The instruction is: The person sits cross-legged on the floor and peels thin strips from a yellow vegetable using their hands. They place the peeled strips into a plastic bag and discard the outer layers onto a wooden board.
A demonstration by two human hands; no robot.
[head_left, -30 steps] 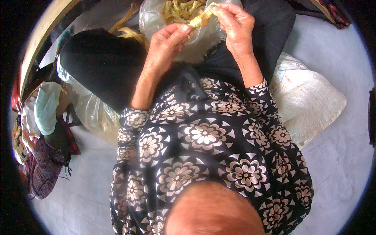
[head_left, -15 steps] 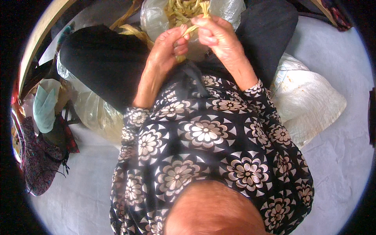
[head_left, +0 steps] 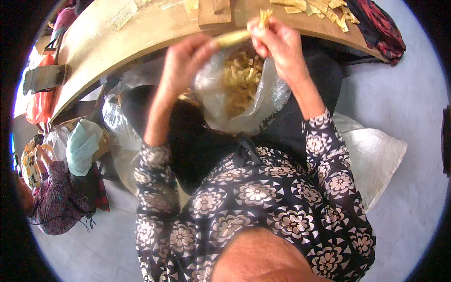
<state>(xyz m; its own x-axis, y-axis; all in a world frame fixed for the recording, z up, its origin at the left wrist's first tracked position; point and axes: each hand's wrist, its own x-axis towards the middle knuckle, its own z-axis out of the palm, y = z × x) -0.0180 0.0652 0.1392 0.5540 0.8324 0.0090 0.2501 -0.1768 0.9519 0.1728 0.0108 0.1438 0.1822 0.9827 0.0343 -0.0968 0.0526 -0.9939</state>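
Observation:
A pale yellow strip (head_left: 234,38), apparently dried leaf or husk, stretches between my hands over the near edge of the wooden table. My left hand (head_left: 187,55), smeared by motion, pinches its left end. My right hand (head_left: 280,43) is closed round the other end, and a frayed tuft sticks up above the thumb. Just below my hands, between my dark-trousered legs, stands an open clear plastic bag (head_left: 276,99). Inside it lies a heap of similar yellow pieces (head_left: 240,77).
On the curved table (head_left: 127,40) are a wooden block (head_left: 215,16) and loose yellow strips (head_left: 312,6). Dark red cloth (head_left: 379,26) hangs over its right end. A white sack (head_left: 378,152) lies on my right. Another person (head_left: 61,199) is at left, near a light blue cloth (head_left: 83,145).
My hands have moved farther out from my body and apart, pulling the strip straighter. The view has shifted, so the table and the open bag show more.

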